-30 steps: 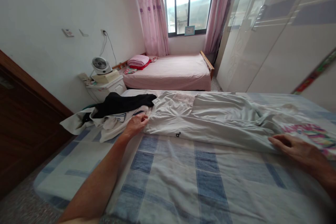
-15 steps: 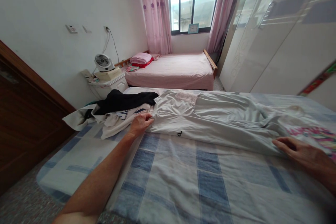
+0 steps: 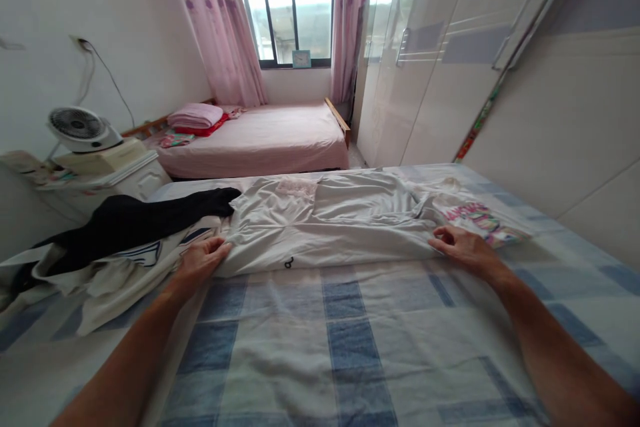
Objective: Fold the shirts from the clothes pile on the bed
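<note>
A pale grey-white garment (image 3: 345,240) lies spread across the bed in front of me, its near part folded over into a long strip. Lace trim (image 3: 297,187) shows near its upper left, and a small black loop-shaped mark (image 3: 289,263) sits by its near edge. At the left end of the strip, my left hand (image 3: 204,259) pinches the fabric. My right hand (image 3: 463,250) grips the other end, thumb and fingers closed on the cloth. Beyond my right hand lies a white garment with a pink print (image 3: 475,217).
Black clothing (image 3: 155,219) and cream clothing with dark stripes (image 3: 115,280) are heaped on the left. The blue-and-white checked sheet (image 3: 350,347) covers my bed. Farther off stand a pink bed (image 3: 265,140), a fan (image 3: 83,128) on a cabinet, and a white wardrobe (image 3: 435,80) along the right.
The view has swung to the right, so the room shifts left in the picture. Both hands still hold the ends of the garment, which lies nearly in place on the bed.
</note>
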A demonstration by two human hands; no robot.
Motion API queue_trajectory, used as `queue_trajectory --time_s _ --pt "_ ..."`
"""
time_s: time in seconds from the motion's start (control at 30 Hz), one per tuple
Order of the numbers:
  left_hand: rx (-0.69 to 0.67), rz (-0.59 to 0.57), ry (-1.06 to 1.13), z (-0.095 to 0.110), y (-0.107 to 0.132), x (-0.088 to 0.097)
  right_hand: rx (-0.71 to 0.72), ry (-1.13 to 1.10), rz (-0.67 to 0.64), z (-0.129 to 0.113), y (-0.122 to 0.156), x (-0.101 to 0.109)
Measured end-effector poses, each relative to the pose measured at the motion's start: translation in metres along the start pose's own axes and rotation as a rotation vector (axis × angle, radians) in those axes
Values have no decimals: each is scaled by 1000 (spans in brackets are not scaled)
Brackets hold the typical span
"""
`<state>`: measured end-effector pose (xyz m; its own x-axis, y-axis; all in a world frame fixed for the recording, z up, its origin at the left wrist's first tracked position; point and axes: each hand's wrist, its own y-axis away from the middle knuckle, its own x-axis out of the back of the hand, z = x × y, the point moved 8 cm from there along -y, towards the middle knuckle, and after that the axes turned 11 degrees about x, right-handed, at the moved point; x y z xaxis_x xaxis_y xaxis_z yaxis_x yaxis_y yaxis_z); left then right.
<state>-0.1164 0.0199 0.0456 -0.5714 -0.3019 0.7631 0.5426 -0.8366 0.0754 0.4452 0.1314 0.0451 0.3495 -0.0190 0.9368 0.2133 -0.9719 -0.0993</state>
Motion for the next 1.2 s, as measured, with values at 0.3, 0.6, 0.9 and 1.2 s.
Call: queue_trajectory --time_s 0.3,0.6,0.9,1.2 --pt "86 -120 322 11 10 0 151 -248 116 0 -3 6" --pt "-17 -158 -29 -3 -2 12 83 -60 158 10 -3 16" --pt "-92 -158 62 33 -31 -5 176 125 15 -29 -41 14" --pt "143 -268 374 41 -54 -32 122 -89 -34 -31 -58 -9"
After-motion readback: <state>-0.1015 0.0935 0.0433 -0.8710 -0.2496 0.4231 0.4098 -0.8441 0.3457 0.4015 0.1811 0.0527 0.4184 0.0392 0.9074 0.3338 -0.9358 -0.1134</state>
